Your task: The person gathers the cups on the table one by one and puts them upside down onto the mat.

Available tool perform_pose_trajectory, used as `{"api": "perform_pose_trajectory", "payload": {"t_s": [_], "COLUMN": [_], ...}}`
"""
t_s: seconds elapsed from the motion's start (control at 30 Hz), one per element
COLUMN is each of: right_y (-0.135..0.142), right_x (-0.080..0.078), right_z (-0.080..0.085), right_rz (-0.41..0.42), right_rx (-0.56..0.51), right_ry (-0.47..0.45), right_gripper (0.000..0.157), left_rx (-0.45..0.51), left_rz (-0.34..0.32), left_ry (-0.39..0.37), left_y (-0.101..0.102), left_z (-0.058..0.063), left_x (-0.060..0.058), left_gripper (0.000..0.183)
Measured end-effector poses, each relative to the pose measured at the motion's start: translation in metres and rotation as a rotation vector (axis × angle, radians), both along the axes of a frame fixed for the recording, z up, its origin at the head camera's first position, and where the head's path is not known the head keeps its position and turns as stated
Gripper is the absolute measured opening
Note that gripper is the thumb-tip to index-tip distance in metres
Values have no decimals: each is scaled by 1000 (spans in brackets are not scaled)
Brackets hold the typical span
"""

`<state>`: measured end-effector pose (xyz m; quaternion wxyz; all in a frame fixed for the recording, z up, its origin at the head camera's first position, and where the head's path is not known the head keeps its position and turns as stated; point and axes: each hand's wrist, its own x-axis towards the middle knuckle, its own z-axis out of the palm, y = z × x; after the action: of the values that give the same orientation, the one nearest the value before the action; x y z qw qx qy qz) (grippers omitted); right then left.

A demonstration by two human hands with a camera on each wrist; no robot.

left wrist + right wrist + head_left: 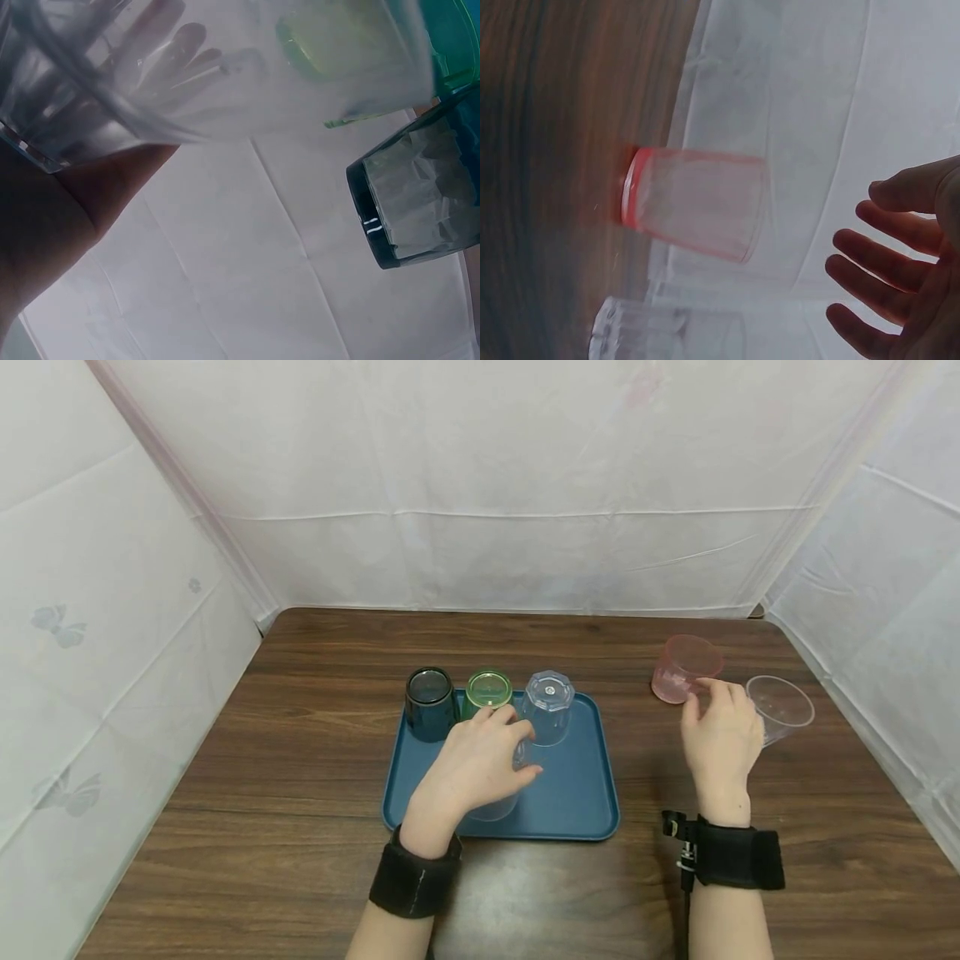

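Observation:
My left hand (480, 756) grips an upside-down clear glass (495, 808) by its base, over the near left part of the blue tray (573, 802). In the left wrist view that clear glass (225, 97) fills the upper left, with fingers showing through it. Behind the hand, a dark glass (429, 706), a green glass (489, 689) and another clear glass (549, 706) stand upside down in a row. My right hand (722, 735), fingers loosely bent and apart, holds nothing. It is nearest to an upright pink cup (697, 202) and an upright clear cup (782, 706).
The tray lies on a dark wooden table (300, 760). A white curtain (487, 560) hangs behind the table, and more white sheeting (105, 652) runs along both sides.

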<state>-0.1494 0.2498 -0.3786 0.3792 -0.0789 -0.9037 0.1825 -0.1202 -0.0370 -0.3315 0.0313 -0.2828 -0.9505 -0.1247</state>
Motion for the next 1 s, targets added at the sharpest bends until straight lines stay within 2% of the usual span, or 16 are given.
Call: {"api": "perform_pose_trajectory", "payload": {"t_s": [0.2, 0.4, 0.6, 0.87, 1.0], "right_y": [20, 38, 49, 56, 58], "right_x": [1, 2, 1, 2, 3], "right_z": [-4, -14, -26, -33, -35], "right_rz": [-105, -170, -194, -199, -200], "right_rx": [-85, -154, -144, -175, -184], "right_ry": [-29, 19, 47, -5, -35], "right_gripper": [25, 27, 26, 35, 35], "left_rx": [-25, -55, -54, -37, -27], "left_rz": [24, 18, 20, 44, 70], "left_ry": [-55, -99, -100, -125, -131], "left_y": [-1, 1, 0, -4, -7], "left_z": [-1, -3, -3, -3, -4], "left_x": [-1, -1, -1, -2, -4], "left_gripper": [36, 38, 39, 41, 42]}}
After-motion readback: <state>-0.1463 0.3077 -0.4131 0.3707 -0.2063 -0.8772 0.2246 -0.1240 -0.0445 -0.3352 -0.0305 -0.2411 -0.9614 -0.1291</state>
